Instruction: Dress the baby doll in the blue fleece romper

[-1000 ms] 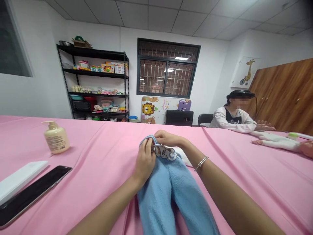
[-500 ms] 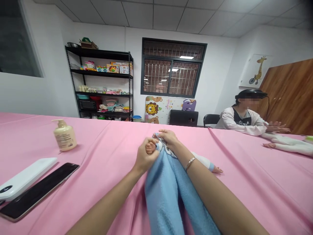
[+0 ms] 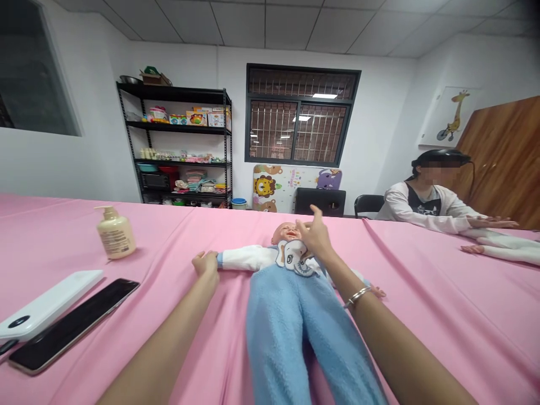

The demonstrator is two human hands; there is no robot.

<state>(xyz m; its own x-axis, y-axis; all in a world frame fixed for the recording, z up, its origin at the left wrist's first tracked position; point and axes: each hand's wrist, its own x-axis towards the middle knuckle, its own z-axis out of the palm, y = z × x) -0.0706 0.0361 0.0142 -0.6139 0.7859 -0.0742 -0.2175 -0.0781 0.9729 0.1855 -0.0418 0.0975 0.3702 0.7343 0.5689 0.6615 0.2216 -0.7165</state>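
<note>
A baby doll (image 3: 276, 323) in a blue and white fleece suit lies on its back, its face turned up and its legs toward me. On its chest is an elephant patch (image 3: 295, 256). My left hand (image 3: 205, 263) is closed around the doll's hand at the blue cuff, with the white sleeve (image 3: 244, 259) stretched out to the left. Over the doll's shoulder, beside its face (image 3: 289, 230), my right hand (image 3: 314, 233) hovers with thumb and fingers apart, holding nothing. The doll's other arm lies out to the right, partly behind my wrist.
A pink cloth (image 3: 177, 315) covers the table. To the left stand a pump bottle (image 3: 115, 233), a black phone (image 3: 76, 323) and a white power bank (image 3: 50, 301). Across at the right, a person (image 3: 430, 197) handles another doll (image 3: 506, 247). Shelves (image 3: 181, 129) stand behind.
My left hand has drawn the doll's arm from across its chest out to the left. The right hand has lifted off the chest and opened, uncovering the face and patch.
</note>
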